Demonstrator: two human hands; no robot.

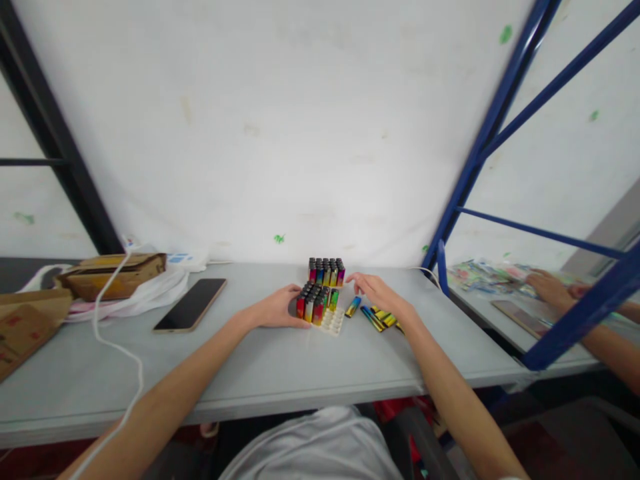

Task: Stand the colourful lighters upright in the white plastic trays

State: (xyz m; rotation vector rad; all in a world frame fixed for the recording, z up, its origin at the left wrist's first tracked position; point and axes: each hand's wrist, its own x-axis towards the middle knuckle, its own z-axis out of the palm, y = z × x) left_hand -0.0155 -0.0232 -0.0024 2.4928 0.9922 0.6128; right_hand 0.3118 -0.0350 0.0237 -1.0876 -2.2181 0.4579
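Note:
Colourful lighters stand upright in a white tray, whose right part shows bare sockets. My left hand rests at the tray's left side, thumb and fingers spread around the lighters' edge. Behind stands a second block of upright lighters. My right hand hovers right of the tray, fingers bent, above a single lighter lying on the table; whether its fingertips hold anything is too small to tell. More loose lighters lie beneath and beside my right wrist.
A phone lies on the grey table at left, near a cardboard box and a white cable. Blue metal posts rise at right; beyond them another person's hands work by colourful packets.

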